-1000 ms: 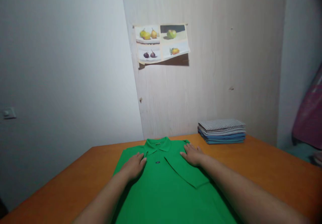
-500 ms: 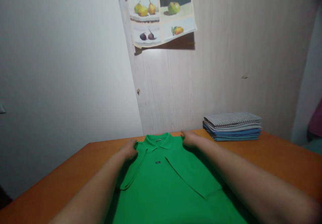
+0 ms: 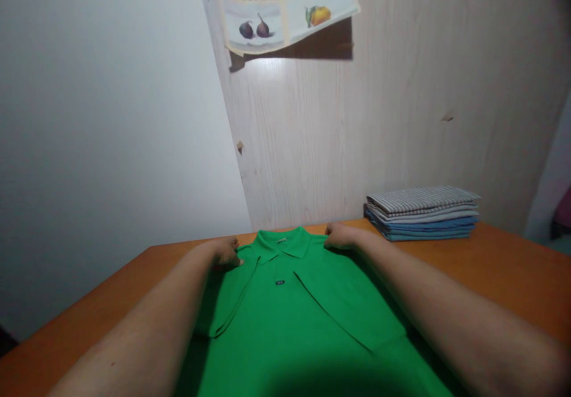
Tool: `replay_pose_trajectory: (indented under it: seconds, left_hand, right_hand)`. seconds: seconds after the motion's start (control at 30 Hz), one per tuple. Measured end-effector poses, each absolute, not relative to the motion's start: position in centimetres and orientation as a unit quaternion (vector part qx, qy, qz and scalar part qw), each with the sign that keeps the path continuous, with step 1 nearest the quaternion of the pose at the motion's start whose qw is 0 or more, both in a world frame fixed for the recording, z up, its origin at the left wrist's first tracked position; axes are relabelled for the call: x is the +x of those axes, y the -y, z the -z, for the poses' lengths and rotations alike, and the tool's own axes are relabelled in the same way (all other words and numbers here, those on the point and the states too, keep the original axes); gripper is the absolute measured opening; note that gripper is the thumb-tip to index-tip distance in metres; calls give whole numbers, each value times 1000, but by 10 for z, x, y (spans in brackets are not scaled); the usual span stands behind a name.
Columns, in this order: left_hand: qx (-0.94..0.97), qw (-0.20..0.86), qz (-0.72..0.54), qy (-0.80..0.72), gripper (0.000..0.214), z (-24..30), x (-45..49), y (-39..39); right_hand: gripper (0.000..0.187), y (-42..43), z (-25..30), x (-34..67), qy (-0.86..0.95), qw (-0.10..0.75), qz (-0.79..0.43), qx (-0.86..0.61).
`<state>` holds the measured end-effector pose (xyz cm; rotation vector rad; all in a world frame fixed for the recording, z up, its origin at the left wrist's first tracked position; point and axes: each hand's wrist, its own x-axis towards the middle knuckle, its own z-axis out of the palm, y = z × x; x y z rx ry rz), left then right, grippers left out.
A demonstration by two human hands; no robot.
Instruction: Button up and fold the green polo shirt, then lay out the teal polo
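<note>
A green polo shirt (image 3: pixel 285 320) lies spread on the table with its collar at the far end and its lower part towards me. Both sleeves are folded inward over the chest, beside a small dark logo below the collar. My left hand (image 3: pixel 228 253) is closed on the left shoulder edge, thumb on top of the cloth. At the opposite shoulder, my right hand (image 3: pixel 341 236) is closed with its fingers curled round the fabric. The fingertips of the right hand are hidden. A dark blurred shadow covers the shirt at the bottom of the view.
A stack of folded clothes (image 3: pixel 423 214), striped on top and blue below, stands at the back right of the orange-brown table (image 3: pixel 504 266). Behind the table rises a wall with a fruit picture sheet (image 3: pixel 289 22). A plain wall is at the left.
My view has tipped slightly down and closer. The left hand has shifted a little at its shoulder, its thumb now showing over the cloth; the right hand keeps its hold.
</note>
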<state>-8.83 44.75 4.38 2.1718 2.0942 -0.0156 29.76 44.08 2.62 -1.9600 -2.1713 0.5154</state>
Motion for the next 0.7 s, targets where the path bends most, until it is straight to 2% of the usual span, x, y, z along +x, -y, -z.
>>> replay_pose_trajectory:
  seconds: [0.1, 0.27, 0.5, 0.7]
  left_hand:
    - [715, 98, 25, -691, 47, -44, -87, -442]
    - [720, 60, 5, -691, 30, -44, -77, -428]
    - [719, -26, -60, -692, 25, -56, -71, -394]
    - [726, -116, -139, -663, 22, -88, -73, -325]
  right_hand:
    - [29, -439, -25, 296, 733, 90, -169, -653]
    - [19, -430, -24, 293, 740, 109, -132, -650]
    - [25, -397, -51, 292, 728, 158, -36, -667]
    - [19, -337, -86, 296, 739, 208, 30, -640]
